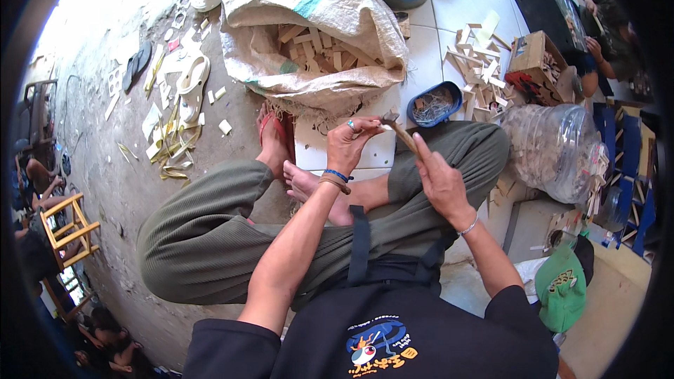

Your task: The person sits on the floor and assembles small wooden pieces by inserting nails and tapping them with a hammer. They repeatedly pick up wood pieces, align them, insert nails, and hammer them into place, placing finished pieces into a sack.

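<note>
My right hand is wrapped round the wooden handle of a small hammer, its dark head pointing up and left. Close by that head, the fingertips of my left hand are pinched together; whatever is between them is too small to make out. Just beyond the hammer sits a blue oval tub with a heap of thin metal nails in it. In front of my feet, a white woven sack gapes over many small wooden pieces.
Loose wood strips are piled at the far right, by a cardboard box and another person's arm. A large clear plastic bottle lies beside my right knee. Sandals and scraps litter the left floor; a wooden stool stands farther left.
</note>
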`<state>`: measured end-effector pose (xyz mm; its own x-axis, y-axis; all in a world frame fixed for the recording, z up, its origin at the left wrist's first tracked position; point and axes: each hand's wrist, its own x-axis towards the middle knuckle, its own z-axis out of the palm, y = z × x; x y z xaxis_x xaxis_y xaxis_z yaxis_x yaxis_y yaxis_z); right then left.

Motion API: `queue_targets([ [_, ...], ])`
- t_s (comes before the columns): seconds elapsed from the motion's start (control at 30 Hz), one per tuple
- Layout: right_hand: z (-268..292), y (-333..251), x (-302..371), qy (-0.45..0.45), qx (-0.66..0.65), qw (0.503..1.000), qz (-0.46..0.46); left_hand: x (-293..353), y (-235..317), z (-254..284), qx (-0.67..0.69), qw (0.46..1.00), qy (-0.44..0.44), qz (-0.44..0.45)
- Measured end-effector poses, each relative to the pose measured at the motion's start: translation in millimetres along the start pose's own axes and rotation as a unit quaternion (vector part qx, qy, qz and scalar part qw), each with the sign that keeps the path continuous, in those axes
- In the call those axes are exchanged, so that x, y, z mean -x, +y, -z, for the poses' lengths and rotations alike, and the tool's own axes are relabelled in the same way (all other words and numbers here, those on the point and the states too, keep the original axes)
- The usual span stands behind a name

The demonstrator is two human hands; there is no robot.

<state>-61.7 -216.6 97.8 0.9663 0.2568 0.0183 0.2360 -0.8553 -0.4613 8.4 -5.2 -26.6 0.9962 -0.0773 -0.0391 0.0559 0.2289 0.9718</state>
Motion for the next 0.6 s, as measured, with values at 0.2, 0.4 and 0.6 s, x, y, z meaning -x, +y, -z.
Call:
queue_targets([
  [0.2,-11.9,-8.4,16.1,0.019,-0.019,0.999,-0.018,1.2,-0.3,1.4,-0.047,0.998,0.005,-0.032],
  [0.4,-15.2,-10.7,11.5,0.035,-0.006,0.999,-0.021,-1.3,1.2,0.3,-0.037,0.999,0.013,-0.03],
  [0.6,-13.5,-7.8,10.2,0.025,0.018,1.0,-0.005,-1.0,3.9,-0.5,-0.042,0.999,0.016,-0.027],
])
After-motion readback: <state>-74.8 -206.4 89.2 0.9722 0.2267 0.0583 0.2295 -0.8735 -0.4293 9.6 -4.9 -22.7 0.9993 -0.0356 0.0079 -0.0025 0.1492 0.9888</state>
